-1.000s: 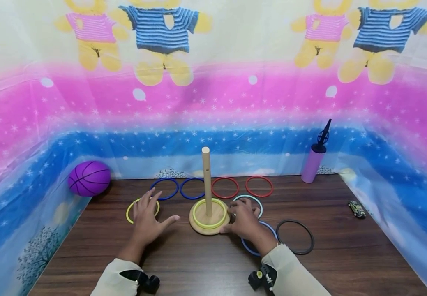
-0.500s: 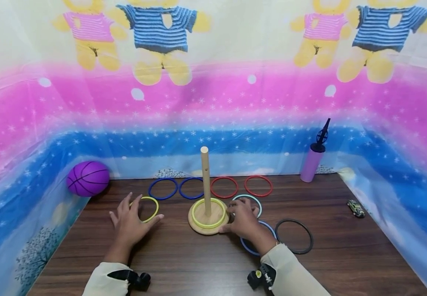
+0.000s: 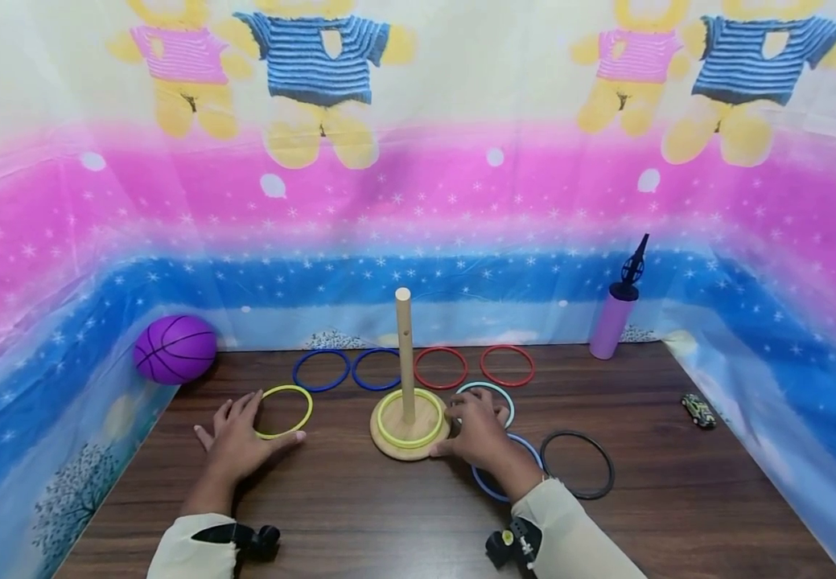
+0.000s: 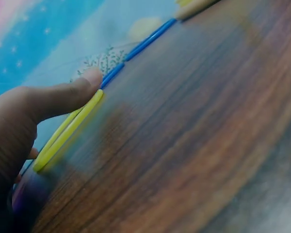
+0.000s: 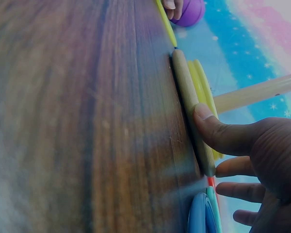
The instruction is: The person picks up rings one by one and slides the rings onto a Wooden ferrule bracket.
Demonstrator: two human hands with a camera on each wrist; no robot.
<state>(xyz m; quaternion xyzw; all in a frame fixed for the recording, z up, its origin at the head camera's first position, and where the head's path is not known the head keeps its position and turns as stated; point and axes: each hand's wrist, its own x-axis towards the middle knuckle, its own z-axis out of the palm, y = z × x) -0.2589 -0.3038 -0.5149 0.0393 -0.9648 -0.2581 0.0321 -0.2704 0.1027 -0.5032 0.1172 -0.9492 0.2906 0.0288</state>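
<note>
My left hand [image 3: 232,446] is at the left side of a yellow ring [image 3: 311,410] on the table, thumb and fingers spread along its edge. In the left wrist view the thumb [image 4: 63,101] lies straight over the ring's rim. A wooden ring-toss stand [image 3: 405,354] has an upright peg and a round base, with yellow rings [image 5: 200,82] round the foot of the peg. My right hand [image 3: 479,430] holds the right edge of the base, thumb [image 5: 218,131] against its near side and index finger farther round. This hand partly covers a mint ring [image 3: 512,406] and a light blue ring [image 3: 481,486].
Two blue rings [image 3: 294,371] and two red rings [image 3: 533,366] lie along the back. A black ring [image 3: 611,474] lies at the right. Around them are a purple ball [image 3: 175,350], a purple hand pump [image 3: 614,322] and a toy car [image 3: 698,410].
My left hand has moved left and slightly down from over the yellow ring to its left edge. My right hand has stayed at the stand's base.
</note>
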